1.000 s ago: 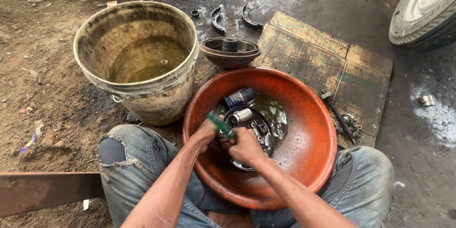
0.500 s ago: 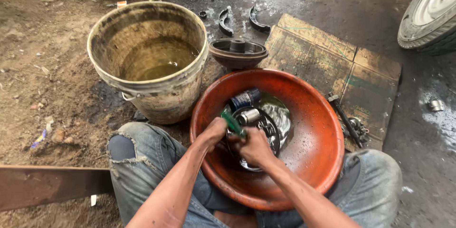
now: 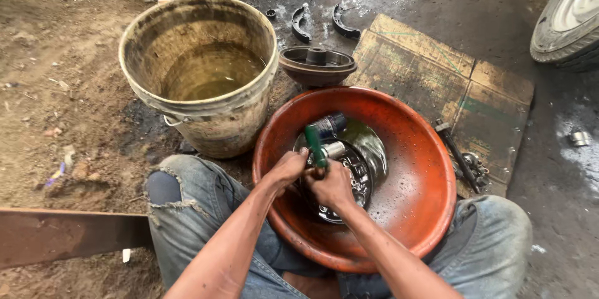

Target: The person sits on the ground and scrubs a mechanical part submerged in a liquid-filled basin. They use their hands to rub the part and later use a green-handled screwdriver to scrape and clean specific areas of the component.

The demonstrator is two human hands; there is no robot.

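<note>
Both forearms reach forward and down from the lower edge of view, converging over the middle of the orange basin (image 3: 412, 168). The left hand (image 3: 288, 168) is curled into a closed grip, knuckles up. The right hand (image 3: 331, 187) sits just beside it, touching it, fingers bent and closed likewise.

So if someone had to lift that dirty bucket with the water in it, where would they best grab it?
Probably by the rim of the bucket, from above with a hand at each side. It stands upright with its mouth open and liquid inside, so a level two-sided hold should keep it from tipping. A wire handle lug shows near the front, but whether the handle is sound cannot be told.
</note>
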